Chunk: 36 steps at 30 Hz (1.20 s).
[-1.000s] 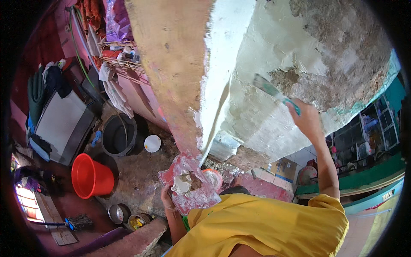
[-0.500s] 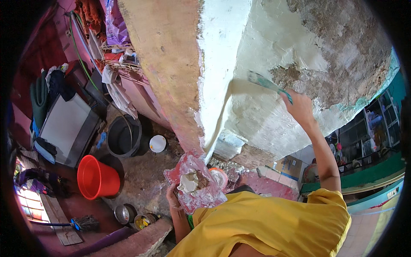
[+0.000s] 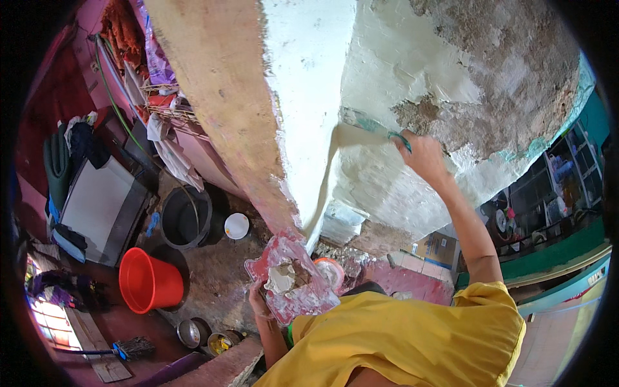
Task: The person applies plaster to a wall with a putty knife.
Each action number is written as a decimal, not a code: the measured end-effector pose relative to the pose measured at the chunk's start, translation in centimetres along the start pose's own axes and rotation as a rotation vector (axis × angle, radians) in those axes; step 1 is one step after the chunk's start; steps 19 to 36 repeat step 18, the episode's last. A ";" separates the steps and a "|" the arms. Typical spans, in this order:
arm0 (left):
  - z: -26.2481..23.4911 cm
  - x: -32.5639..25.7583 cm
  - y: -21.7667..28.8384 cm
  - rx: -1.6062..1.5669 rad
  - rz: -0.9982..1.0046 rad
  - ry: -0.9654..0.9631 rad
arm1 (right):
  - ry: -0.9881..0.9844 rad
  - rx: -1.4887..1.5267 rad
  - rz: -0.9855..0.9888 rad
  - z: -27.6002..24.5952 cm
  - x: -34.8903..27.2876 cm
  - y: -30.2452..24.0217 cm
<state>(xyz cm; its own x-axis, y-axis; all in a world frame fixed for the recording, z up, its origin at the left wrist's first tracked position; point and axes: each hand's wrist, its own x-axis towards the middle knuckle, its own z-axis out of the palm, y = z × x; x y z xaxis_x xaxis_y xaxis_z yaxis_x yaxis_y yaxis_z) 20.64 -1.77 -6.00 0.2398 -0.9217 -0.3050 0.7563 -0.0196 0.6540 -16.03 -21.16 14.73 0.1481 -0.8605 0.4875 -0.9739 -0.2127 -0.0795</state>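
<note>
My right hand point(image 3: 423, 158) is closed round the handle of a green putty knife point(image 3: 369, 122). Its blade lies against the white plaster point(image 3: 380, 84) on the right wall face, with the tip close to the corner edge. Lower down, my left hand point(image 3: 259, 300) grips the side of a red, plaster-smeared board point(image 3: 308, 302) and holds it in front of my body. A mound of wet plaster point(image 3: 281, 278) sits on the middle of that board. Above and right of the knife, a patch of rough bare wall point(image 3: 522, 84) shows.
A red bucket point(image 3: 149, 280), a black tub point(image 3: 187, 218) and a small white pail point(image 3: 236, 226) stand on the floor at left. Metal bowls point(image 3: 189, 333) and a broom point(image 3: 132, 349) lie nearer. A cardboard box point(image 3: 435, 249) is by the wall's foot at right.
My right hand has moved left along the wall, bringing the knife blade to the corner edge. The board in my left hand stays nearly in place. The view has shifted slightly.
</note>
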 end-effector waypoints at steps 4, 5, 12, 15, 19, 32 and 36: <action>-3.2 1.2 -1.2 0.072 0.041 0.088 | 0.009 -0.060 0.046 -2.2 -1.6 1.9; -3.6 1.4 -1.4 0.013 0.000 0.053 | 0.009 -0.082 0.055 -3.2 -2.4 2.3; -2.5 -0.1 -0.4 0.001 0.050 0.023 | -0.025 -0.104 0.125 -6.3 -7.6 3.0; -2.7 -0.2 -0.3 0.051 0.066 0.032 | 0.089 0.041 -0.017 -3.6 -6.6 1.8; -2.6 -0.2 0.2 0.129 0.098 0.065 | -0.110 0.003 0.044 -0.9 -3.7 0.5; -2.6 -0.2 0.2 0.129 0.098 0.065 | -0.110 0.003 0.044 -0.9 -3.7 0.5; -2.6 -0.2 0.2 0.129 0.098 0.065 | -0.110 0.003 0.044 -0.9 -3.7 0.5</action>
